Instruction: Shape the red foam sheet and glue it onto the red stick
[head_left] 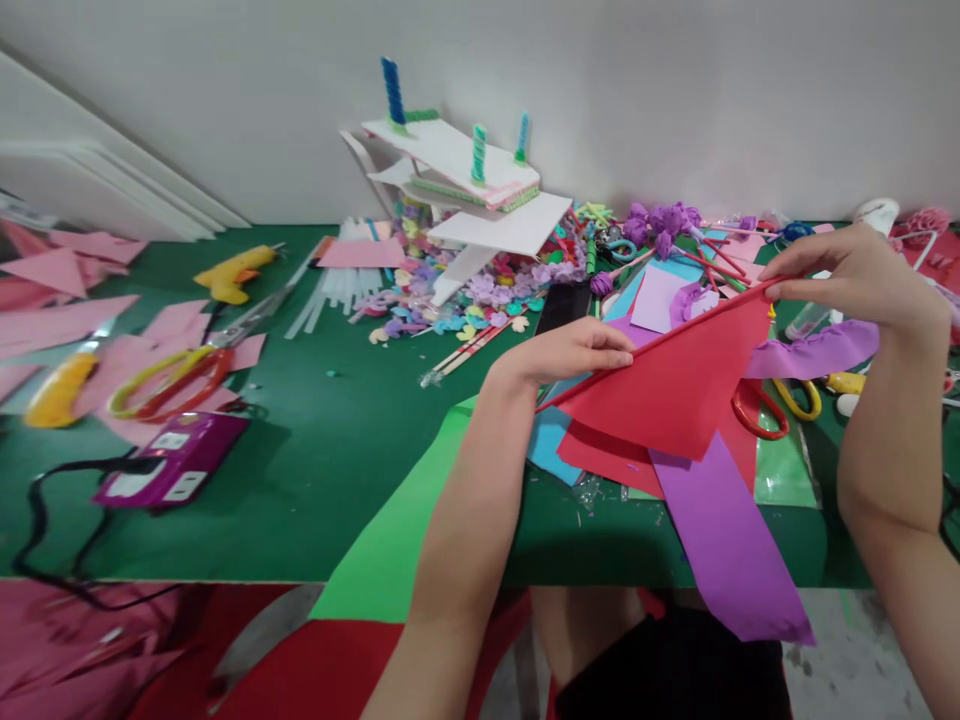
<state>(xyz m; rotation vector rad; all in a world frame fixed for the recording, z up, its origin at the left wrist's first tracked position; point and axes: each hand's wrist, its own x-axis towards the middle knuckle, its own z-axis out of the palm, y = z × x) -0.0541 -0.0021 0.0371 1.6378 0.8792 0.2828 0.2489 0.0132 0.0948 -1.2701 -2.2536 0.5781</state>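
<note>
Tension is why the left hand [577, 350] and right hand [847, 270] each pinch one end of the folded red paper sheet [667, 390], crease pulled straight between them.

Place: a craft workshop, with a green bench [315, 470] set against a plain white wall [675, 90].
Tools: a yellow glue gun [232, 272], clear glue sticks [337, 290], scissors [180, 375] and a purple power strip [169, 470] with a black cord.
Materials: pink foam offcuts [67, 320], a red sheet [675, 390], a purple strip [727, 540] and a heap of small cut-out flowers [480, 300].
Work on show: a white tiered model [480, 190] with wrapped posts, at the back.
</note>
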